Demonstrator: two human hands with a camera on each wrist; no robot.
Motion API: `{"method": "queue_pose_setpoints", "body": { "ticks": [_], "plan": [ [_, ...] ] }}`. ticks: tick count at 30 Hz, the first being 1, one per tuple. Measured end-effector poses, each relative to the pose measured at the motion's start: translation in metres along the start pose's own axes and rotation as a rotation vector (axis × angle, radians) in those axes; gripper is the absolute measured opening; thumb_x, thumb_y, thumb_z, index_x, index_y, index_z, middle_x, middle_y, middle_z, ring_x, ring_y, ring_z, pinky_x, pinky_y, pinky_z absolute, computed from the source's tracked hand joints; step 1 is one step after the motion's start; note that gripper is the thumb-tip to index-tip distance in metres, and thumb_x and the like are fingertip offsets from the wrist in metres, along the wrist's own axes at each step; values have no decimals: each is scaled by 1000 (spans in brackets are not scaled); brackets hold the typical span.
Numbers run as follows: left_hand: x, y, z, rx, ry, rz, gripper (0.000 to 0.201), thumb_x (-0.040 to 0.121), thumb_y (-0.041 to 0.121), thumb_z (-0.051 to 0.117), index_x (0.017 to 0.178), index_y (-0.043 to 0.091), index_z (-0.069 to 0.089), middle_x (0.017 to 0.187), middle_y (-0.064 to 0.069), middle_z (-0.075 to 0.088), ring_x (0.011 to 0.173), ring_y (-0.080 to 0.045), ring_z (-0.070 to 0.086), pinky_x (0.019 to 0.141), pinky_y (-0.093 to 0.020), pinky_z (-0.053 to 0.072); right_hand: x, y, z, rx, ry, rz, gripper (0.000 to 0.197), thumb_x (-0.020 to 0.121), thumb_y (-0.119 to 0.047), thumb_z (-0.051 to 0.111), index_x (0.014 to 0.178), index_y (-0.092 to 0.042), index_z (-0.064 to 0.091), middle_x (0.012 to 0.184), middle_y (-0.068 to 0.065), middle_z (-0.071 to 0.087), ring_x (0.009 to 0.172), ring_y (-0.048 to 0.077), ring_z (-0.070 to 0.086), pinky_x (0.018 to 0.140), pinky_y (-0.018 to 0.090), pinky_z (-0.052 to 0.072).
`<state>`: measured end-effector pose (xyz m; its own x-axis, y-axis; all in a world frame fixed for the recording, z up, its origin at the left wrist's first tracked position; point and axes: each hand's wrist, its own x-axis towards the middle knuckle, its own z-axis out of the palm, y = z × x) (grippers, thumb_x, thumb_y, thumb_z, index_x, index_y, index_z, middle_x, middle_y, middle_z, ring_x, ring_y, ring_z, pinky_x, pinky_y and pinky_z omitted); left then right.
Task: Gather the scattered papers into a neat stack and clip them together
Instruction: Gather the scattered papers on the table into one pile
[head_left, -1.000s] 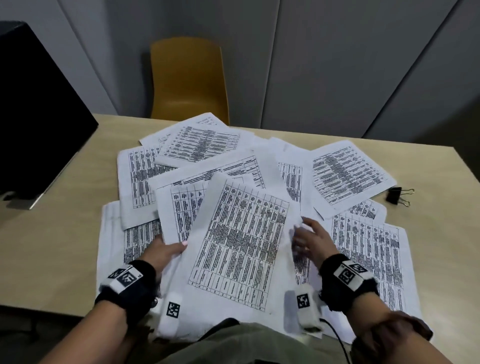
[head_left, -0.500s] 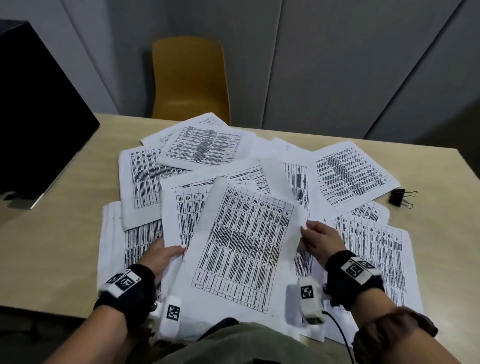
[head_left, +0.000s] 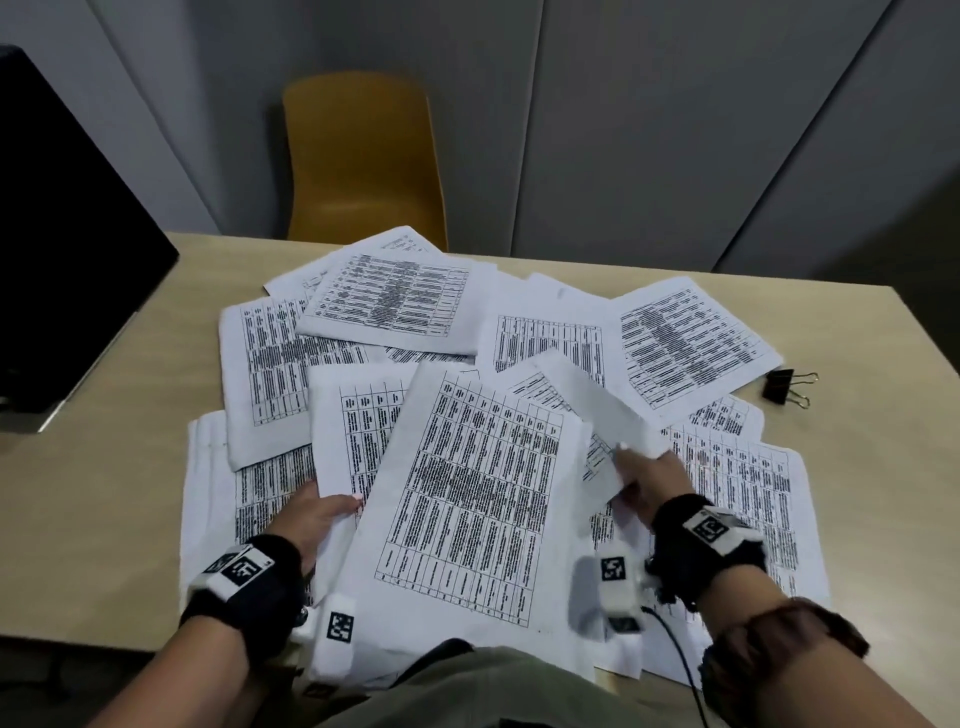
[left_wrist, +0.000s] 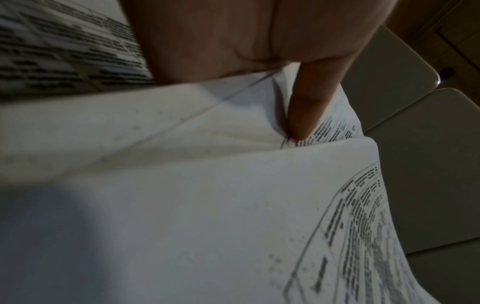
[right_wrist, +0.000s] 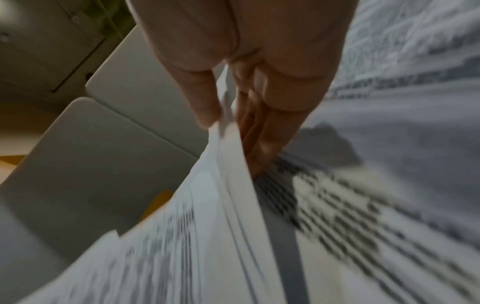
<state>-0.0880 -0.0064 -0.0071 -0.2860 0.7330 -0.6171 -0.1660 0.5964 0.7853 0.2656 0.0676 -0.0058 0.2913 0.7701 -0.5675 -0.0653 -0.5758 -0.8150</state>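
Several printed sheets of paper lie scattered and overlapping on the beige table. One large sheet lies on top at the near middle. My left hand holds its left edge, thumb on top and fingers hidden under the paper. My right hand pinches a lifted sheet whose edge curls up off the pile; the right wrist view shows the thumb and fingers clamped on several paper edges. A black binder clip lies on the table at the far right, untouched.
A black monitor stands at the left edge of the table. A yellow chair is behind the far edge. Bare tabletop shows at the left and right of the papers.
My right hand has gone from resting flat on the papers to pinching a sheet and lifting it up and to the right. The left hand has stayed at the top sheet's left edge.
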Motion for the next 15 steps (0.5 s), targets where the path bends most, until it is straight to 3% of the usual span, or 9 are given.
{"method": "queue_pose_setpoints", "body": {
  "ticks": [2, 5, 7, 8, 9, 10, 12, 13, 15],
  "plan": [
    [0, -1, 0, 2, 14, -7, 38, 83, -9, 54, 120, -12, 47, 117, -29, 58, 106, -39, 56, 105, -50, 36, 0, 8, 9, -114, 47, -29, 30, 81, -2, 61, 108, 9, 54, 70, 14, 60, 62, 25, 58, 59, 33, 50],
    [-2, 2, -2, 23, -4, -30, 36, 80, -4, 60, 115, -7, 52, 113, -26, 62, 111, -42, 55, 107, -54, 34, 4, 10, 9, -214, -22, -37, 25, 83, 0, 60, 105, 11, 57, 71, 17, 60, 57, 27, 57, 47, 29, 49],
    [-5, 4, -2, 38, -54, -25, 26, 78, 0, 64, 103, -1, 58, 104, -20, 66, 105, -37, 59, 106, -50, 36, 4, 5, 7, -229, -132, -16, 15, 83, 1, 60, 92, 13, 58, 60, 17, 58, 52, 27, 55, 50, 31, 48],
    [-6, 2, -2, 27, -89, -24, 21, 78, 1, 66, 98, 3, 59, 103, -17, 66, 101, -32, 59, 106, -47, 36, 3, 3, 9, -236, -173, -8, 6, 84, 3, 59, 81, 8, 58, 50, 12, 56, 46, 22, 54, 48, 26, 46],
    [-7, 1, 3, 38, -99, -19, 26, 76, 5, 70, 99, 5, 58, 107, -16, 65, 103, -30, 58, 107, -46, 35, 3, 2, 8, -250, -194, -5, 12, 85, 4, 57, 73, 2, 56, 41, 4, 54, 37, 17, 51, 44, 20, 42],
    [-7, -2, 4, 28, -112, -39, 47, 68, 14, 79, 108, 4, 56, 116, -15, 62, 109, -30, 56, 109, -46, 33, 2, 3, 15, -281, -226, -4, 16, 84, 6, 56, 71, -2, 54, 37, -2, 53, 33, 12, 49, 41, 18, 40],
    [-9, -9, 6, 85, -125, -47, 93, 48, 29, 90, 125, 4, 46, 129, -14, 55, 119, -31, 51, 111, -49, 30, -8, 4, 29, -293, -311, -15, 11, 81, 8, 55, 78, -2, 57, 45, 3, 58, 39, 18, 52, 43, 23, 43],
    [-6, -11, 6, 112, -115, -43, 86, 52, 26, 89, 123, 3, 46, 129, -14, 55, 117, -31, 52, 110, -49, 31, -13, 5, 33, -299, -336, -22, 12, 80, 9, 52, 80, -2, 58, 53, 8, 58, 43, 22, 51, 43, 25, 44],
    [-9, -10, 10, 172, -88, -44, 50, 72, 9, 75, 115, 3, 50, 125, -16, 59, 110, -31, 55, 107, -50, 34, -17, 3, 35, -286, -315, -29, 16, 80, 10, 47, 80, -2, 57, 62, 13, 57, 45, 23, 53, 38, 22, 45]
  ]
}}
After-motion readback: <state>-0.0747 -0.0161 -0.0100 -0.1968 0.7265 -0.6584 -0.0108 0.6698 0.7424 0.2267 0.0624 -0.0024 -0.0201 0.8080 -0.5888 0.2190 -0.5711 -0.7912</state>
